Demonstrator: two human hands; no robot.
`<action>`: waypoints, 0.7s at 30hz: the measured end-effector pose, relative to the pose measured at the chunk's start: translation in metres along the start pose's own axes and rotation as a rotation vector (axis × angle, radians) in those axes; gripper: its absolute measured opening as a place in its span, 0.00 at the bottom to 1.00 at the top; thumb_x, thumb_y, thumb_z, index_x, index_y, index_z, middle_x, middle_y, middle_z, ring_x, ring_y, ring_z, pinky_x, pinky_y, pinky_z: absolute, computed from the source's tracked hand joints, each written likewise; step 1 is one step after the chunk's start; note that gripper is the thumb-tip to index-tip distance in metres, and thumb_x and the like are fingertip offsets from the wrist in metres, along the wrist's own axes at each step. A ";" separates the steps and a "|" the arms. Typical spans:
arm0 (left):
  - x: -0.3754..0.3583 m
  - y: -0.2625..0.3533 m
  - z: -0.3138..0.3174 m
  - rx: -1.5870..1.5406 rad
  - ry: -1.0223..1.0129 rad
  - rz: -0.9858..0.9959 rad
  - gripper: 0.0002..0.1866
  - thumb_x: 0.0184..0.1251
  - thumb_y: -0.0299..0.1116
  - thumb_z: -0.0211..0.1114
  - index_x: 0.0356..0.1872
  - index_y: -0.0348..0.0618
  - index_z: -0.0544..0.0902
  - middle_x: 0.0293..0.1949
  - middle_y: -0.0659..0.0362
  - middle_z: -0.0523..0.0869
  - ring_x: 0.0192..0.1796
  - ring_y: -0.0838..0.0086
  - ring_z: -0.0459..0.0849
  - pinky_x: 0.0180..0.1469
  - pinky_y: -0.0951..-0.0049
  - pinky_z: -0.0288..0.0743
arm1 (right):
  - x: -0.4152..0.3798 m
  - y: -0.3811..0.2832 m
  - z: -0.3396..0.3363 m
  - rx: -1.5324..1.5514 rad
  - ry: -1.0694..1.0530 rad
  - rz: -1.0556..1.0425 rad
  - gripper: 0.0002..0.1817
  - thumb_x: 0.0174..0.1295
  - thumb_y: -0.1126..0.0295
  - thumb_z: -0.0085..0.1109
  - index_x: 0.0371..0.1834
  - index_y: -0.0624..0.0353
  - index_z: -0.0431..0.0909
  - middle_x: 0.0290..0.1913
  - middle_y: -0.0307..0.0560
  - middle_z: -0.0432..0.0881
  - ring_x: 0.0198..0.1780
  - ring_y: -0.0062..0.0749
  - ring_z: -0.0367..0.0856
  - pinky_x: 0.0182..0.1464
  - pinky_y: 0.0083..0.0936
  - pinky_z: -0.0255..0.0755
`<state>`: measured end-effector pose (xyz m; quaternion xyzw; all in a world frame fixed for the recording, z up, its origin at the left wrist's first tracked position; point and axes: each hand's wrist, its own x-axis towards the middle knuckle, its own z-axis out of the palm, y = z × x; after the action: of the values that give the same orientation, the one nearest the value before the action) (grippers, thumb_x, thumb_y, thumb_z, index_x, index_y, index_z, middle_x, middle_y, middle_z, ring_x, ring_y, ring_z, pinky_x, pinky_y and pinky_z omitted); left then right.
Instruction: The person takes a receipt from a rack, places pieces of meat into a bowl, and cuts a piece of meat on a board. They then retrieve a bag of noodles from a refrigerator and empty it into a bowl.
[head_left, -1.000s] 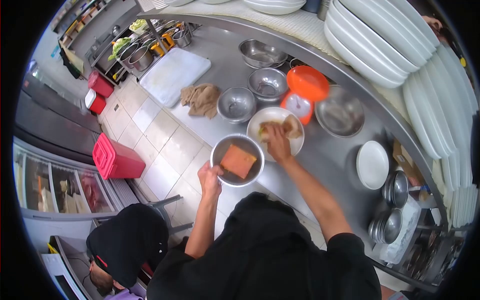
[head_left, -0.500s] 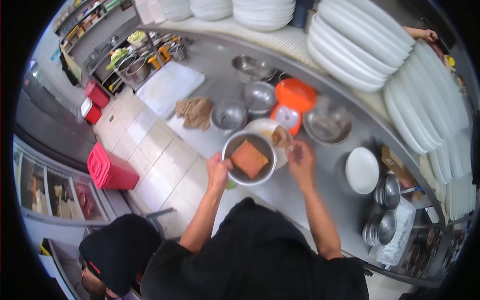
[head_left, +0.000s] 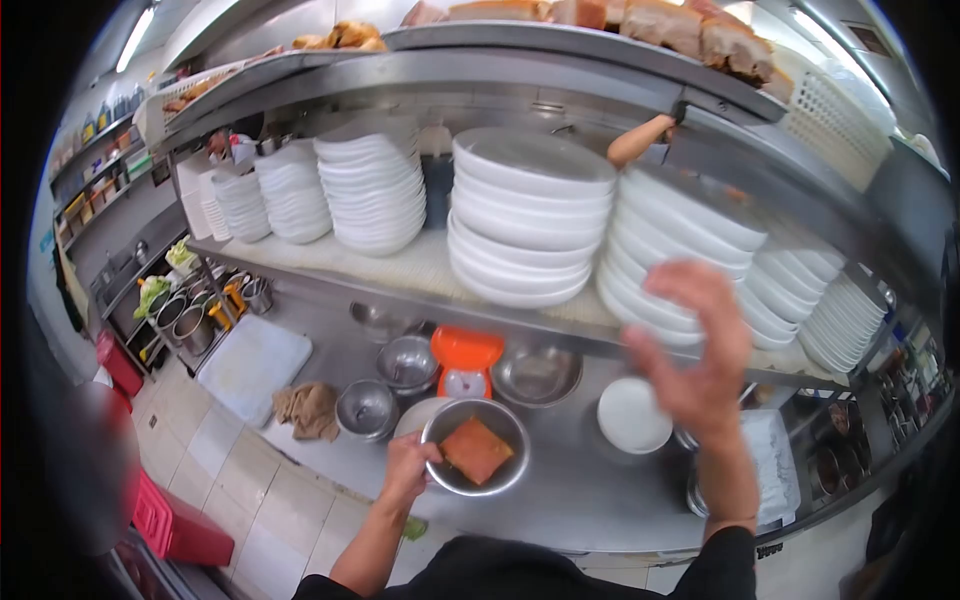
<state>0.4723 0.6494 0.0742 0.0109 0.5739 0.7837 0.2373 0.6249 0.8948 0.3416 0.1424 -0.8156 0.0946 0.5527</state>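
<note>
My left hand (head_left: 408,466) grips the rim of a round metal bowl (head_left: 520,436), tilted toward me over the front of the counter. Inside lies an orange-brown slab (head_left: 477,450) that looks like a piece of pork. Behind the bowl, a pale plate (head_left: 412,416) is mostly hidden. An orange kitchen scale (head_left: 468,347) stands just beyond. My right hand (head_left: 700,345), blurred, is raised with fingers apart and nothing in it. It is in front of the shelf, nearest a stack of white dishes (head_left: 665,265).
Metal bowls (head_left: 366,410), a brown cloth (head_left: 307,411) and a white cutting board (head_left: 255,362) lie left along the counter. A white plate (head_left: 634,415) sits right. Overhead, a tray (head_left: 560,38) carries meat chunks. Another person's arm (head_left: 640,140) shows behind the shelf.
The view has tipped up toward the shelves. My right hand has left the plate and a brown piece near the scale and risen toward the dishes. My left hand keeps the bowl.
</note>
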 end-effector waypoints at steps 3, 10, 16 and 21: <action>0.006 0.033 0.009 0.033 -0.063 -0.004 0.07 0.38 0.15 0.59 0.23 0.36 0.77 0.17 0.61 0.77 0.10 0.80 0.69 0.09 0.79 0.57 | 0.080 0.019 -0.050 -0.197 0.084 -0.090 0.18 0.49 0.72 0.71 0.45 0.56 0.80 0.48 0.45 0.82 0.49 0.37 0.79 0.50 0.32 0.71; 0.005 0.059 0.021 0.060 -0.140 0.044 0.05 0.43 0.16 0.61 0.24 0.33 0.81 0.17 0.58 0.79 0.13 0.76 0.74 0.12 0.77 0.62 | 0.257 0.096 -0.091 -0.355 -0.113 0.193 0.27 0.62 0.47 0.59 0.53 0.59 0.78 0.48 0.46 0.81 0.52 0.31 0.76 0.54 0.27 0.69; 0.006 0.030 0.024 0.069 -0.133 0.031 0.04 0.45 0.17 0.62 0.24 0.34 0.82 0.17 0.59 0.79 0.13 0.79 0.73 0.12 0.78 0.61 | 0.313 0.073 -0.020 -0.244 -0.318 0.178 0.28 0.60 0.45 0.58 0.53 0.57 0.80 0.50 0.49 0.82 0.51 0.35 0.79 0.53 0.30 0.74; -0.003 -0.001 0.017 0.061 -0.108 0.003 0.03 0.46 0.18 0.62 0.23 0.36 0.81 0.15 0.59 0.78 0.11 0.78 0.72 0.10 0.78 0.61 | 0.324 0.022 0.062 -0.269 -0.675 0.273 0.30 0.57 0.43 0.56 0.54 0.54 0.79 0.49 0.48 0.79 0.41 0.33 0.78 0.37 0.28 0.77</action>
<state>0.4803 0.6640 0.0800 0.0613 0.5838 0.7646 0.2663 0.4502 0.8549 0.6196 -0.0180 -0.9682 0.0072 0.2493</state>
